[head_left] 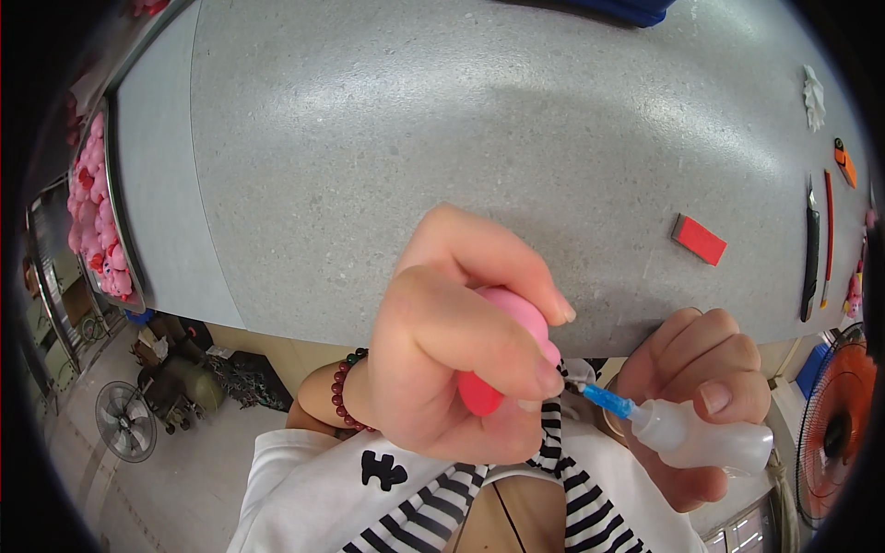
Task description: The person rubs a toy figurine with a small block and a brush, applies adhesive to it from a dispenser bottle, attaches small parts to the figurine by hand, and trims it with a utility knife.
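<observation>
My left hand (442,341) is closed around a small pink and red figurine (518,311). Its rounded pink top and a red part show between the fingers, and the rest is hidden. To the right, my right hand (705,364) grips a translucent squeeze bottle (705,440) lying on its side. The bottle's blue needle tip (608,402) points left at the figurine, close to my left fingertips. Whether the needle touches the figurine I cannot tell.
A red and grey block (701,240) lies on the grey table (415,120). On the right are a black-handled knife (811,249), a thin red brush (828,230), an orange cutter (845,164) and crumpled tissue (813,98). A tray (129,221) of pink figurines stands left.
</observation>
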